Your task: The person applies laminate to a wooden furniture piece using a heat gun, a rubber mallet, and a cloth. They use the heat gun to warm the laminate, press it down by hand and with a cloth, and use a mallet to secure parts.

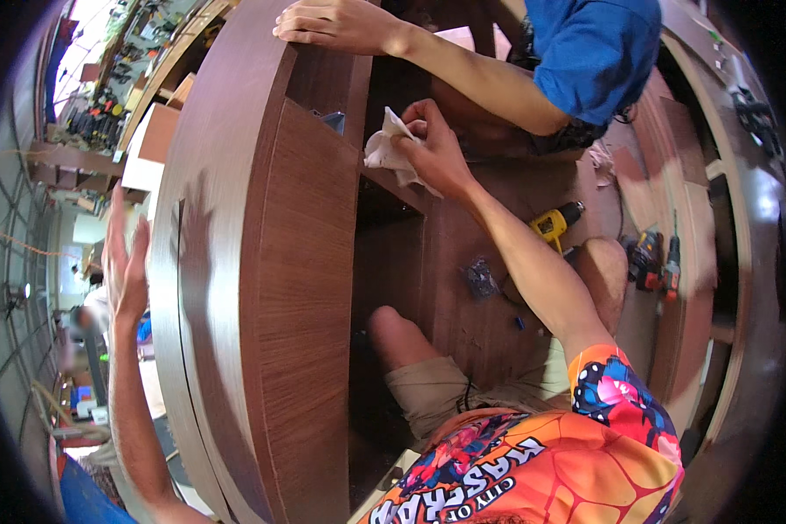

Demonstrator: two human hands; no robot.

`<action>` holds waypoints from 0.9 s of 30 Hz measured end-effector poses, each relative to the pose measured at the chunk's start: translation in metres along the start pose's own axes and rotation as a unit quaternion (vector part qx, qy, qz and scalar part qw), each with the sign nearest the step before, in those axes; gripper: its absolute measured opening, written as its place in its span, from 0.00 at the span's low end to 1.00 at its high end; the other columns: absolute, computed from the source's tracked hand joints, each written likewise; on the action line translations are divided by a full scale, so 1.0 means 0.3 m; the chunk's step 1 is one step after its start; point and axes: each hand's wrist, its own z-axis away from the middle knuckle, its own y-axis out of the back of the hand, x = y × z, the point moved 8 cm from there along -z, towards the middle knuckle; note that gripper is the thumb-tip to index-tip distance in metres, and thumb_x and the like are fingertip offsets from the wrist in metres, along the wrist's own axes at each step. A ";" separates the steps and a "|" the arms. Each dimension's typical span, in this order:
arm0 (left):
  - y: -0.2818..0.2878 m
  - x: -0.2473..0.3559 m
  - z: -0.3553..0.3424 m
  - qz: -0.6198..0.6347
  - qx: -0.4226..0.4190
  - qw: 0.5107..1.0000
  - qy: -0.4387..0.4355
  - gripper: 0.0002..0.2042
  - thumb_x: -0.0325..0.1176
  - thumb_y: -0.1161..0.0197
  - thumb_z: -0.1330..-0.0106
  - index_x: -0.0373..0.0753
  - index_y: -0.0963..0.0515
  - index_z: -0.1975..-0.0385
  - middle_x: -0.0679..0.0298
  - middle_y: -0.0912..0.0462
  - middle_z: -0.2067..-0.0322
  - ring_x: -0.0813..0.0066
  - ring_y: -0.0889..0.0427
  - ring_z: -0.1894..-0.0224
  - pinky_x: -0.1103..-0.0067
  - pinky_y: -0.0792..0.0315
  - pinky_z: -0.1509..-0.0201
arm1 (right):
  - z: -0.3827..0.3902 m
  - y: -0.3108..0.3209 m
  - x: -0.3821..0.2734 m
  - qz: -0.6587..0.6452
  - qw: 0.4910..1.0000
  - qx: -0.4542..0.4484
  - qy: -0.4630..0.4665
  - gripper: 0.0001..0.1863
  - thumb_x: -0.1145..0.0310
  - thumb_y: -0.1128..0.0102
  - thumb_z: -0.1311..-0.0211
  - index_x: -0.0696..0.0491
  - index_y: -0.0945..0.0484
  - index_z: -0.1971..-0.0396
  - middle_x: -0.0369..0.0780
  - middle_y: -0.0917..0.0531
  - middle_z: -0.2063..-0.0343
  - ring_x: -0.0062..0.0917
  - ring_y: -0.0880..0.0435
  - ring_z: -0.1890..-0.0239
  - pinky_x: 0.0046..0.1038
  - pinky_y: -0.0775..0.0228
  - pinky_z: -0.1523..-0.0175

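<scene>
A crumpled white cloth (388, 150) is pinched in my right hand (438, 157), beside the open compartments of a brown wood-grain cabinet (301, 279). My left hand (127, 266) is up on the outer side of the cabinet, fingers stretched and holding nothing. A hand-shaped shadow falls on the cabinet's glossy curved panel (205, 288) beside it; whether the palm touches the panel I cannot tell. At the top, a co-worker's hand (336, 24) rests on the cabinet's far end.
A co-worker in a blue shirt (594, 61) crouches close at the far side. On the floor by my right forearm lie a yellow heat gun (550, 225) and a clear plastic bag (480, 278). Two power drills (644, 260) lie farther right, near long boards (690, 236).
</scene>
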 end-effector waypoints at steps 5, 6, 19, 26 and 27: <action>-0.198 0.623 -0.209 0.055 -0.119 0.991 -0.026 0.47 0.57 0.32 0.36 0.31 0.38 0.23 0.42 0.35 0.24 0.51 0.37 0.22 0.60 0.46 0.18 | -0.038 -0.132 -0.069 -0.026 0.987 -0.159 0.006 0.18 0.55 0.29 0.31 0.57 0.13 0.56 0.40 0.15 0.63 0.23 0.17 0.59 0.28 0.25 0.51; -0.245 0.636 -0.228 0.053 -0.138 0.989 -0.009 0.44 0.50 0.31 0.33 0.34 0.39 0.22 0.46 0.35 0.24 0.55 0.37 0.22 0.61 0.48 0.18 | -0.052 -0.165 -0.083 -0.004 0.985 -0.171 0.029 0.18 0.54 0.29 0.30 0.56 0.12 0.56 0.40 0.15 0.63 0.23 0.17 0.59 0.28 0.25 0.52; -0.346 0.645 -0.292 -0.008 -0.079 0.995 0.057 0.47 0.37 0.25 0.40 0.31 0.42 0.21 0.44 0.33 0.26 0.59 0.33 0.24 0.67 0.42 0.20 | -0.177 -0.303 -0.160 -0.101 0.958 -0.268 -0.001 0.14 0.61 0.19 0.45 0.57 0.13 0.71 0.40 0.20 0.72 0.28 0.20 0.67 0.31 0.30 0.59; -0.359 0.656 -0.329 -0.023 -0.094 0.991 0.094 0.48 0.35 0.24 0.41 0.28 0.43 0.22 0.39 0.32 0.27 0.52 0.32 0.24 0.66 0.41 0.20 | -0.166 -0.289 -0.189 -0.082 0.964 -0.253 0.025 0.11 0.65 0.22 0.42 0.56 0.12 0.68 0.40 0.20 0.71 0.28 0.19 0.68 0.32 0.29 0.60; -0.369 0.653 -0.326 0.003 -0.083 0.993 0.080 0.48 0.35 0.24 0.42 0.27 0.42 0.23 0.39 0.32 0.28 0.51 0.33 0.24 0.65 0.40 0.20 | -0.166 -0.288 -0.180 -0.094 0.961 -0.257 0.037 0.10 0.66 0.23 0.41 0.56 0.11 0.68 0.41 0.19 0.71 0.28 0.18 0.68 0.31 0.28 0.61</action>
